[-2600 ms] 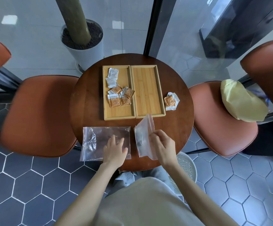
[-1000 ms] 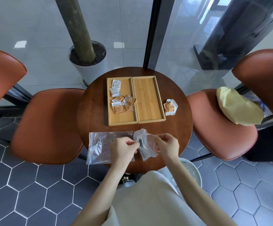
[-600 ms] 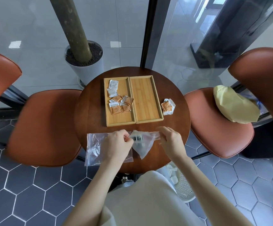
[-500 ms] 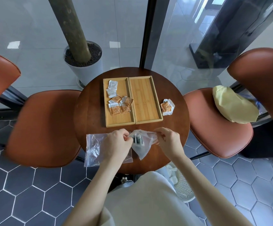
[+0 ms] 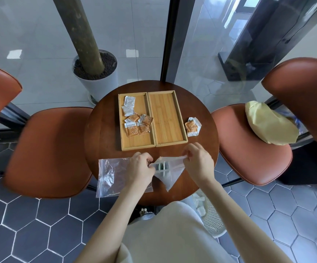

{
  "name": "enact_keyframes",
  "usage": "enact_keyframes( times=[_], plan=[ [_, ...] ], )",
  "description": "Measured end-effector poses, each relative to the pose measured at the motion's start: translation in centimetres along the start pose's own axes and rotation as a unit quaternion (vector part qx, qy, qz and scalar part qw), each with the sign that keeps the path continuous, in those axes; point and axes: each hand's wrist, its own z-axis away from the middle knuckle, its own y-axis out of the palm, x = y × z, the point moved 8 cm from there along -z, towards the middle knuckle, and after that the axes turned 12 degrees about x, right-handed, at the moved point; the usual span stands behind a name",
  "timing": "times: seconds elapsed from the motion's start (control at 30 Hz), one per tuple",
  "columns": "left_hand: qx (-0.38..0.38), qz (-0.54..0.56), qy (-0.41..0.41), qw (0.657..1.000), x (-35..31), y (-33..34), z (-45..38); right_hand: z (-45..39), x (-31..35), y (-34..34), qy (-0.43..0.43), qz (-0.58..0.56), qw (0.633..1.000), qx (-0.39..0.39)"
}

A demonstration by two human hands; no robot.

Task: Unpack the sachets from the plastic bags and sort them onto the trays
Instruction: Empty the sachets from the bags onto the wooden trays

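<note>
2 hands, left hand [image 5: 141,168] and right hand [image 5: 197,161], pinch the plastic bag [image 5: 170,176] stretched between them.

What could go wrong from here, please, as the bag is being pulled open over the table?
1. Both the left hand and right hand stretch the small bag near the table's front edge, so its dark contents might drop onto the floor.
2. The empty bag overhangs the edge and could slide off.

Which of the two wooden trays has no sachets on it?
The right tray is bare; the left tray holds white and orange sachets.
</note>
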Motion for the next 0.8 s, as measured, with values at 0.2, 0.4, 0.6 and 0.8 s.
enact_keyframes(
  times=[0.2,0.4,0.6,0.8],
  plan=[
    [-0.002,0.022,0.018,1.0,-0.8,-0.1,-0.3,-0.7,-1.3,-0.1,-0.016,-0.051,0.998,0.029],
    [0.023,0.107,0.029,0.994,-2.6,0.6,-1.0,-0.3,-6.5,1.4,0.142,-0.372,0.912,0.097],
    [0.059,0.156,0.072,0.983,-6.0,-0.5,-1.1,1.2,-9.9,5.3,0.249,-0.558,0.788,0.077],
    [0.194,0.213,0.08,0.954,-8.6,-2.1,-0.7,1.0,-7.7,9.1,0.218,-0.667,0.697,0.147]
  ],
)
